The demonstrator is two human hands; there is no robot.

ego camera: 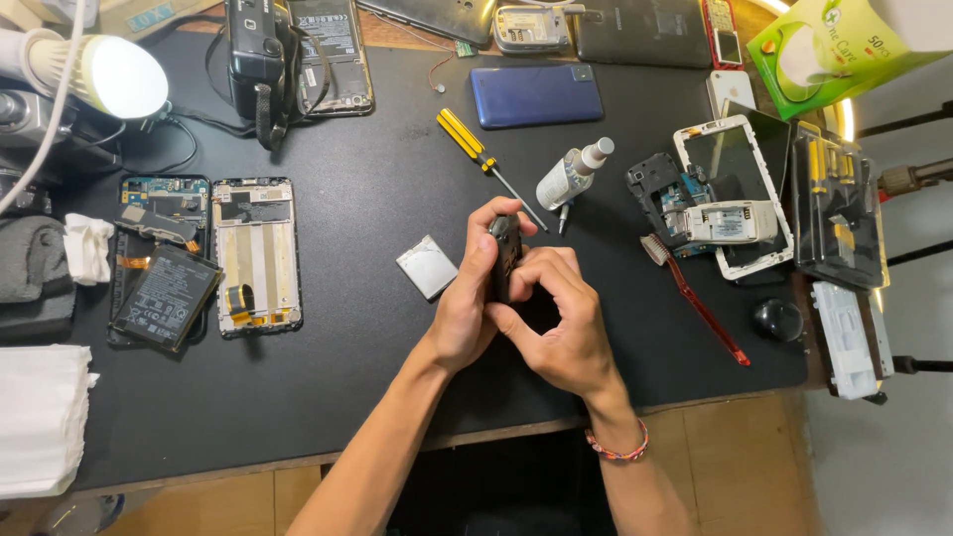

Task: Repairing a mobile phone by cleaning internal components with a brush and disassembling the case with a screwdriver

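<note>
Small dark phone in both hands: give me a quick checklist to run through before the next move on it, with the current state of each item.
1. Grip: left hand and right hand both clasp the small dark phone above the black mat. Ok.
2. Yellow-handled screwdriver lies just beyond the hands, free to pick up. Ok.
3. Silver battery lies on the mat beside the left hand, not underneath it. Ok.
4. White spray bottle lies tipped on its side; whether it is leaking: cannot tell.
5. Phone's back cover on or off: hidden by fingers, cannot tell.
6. Red toothbrush lies right of the hands, out of their way. Ok.
</note>
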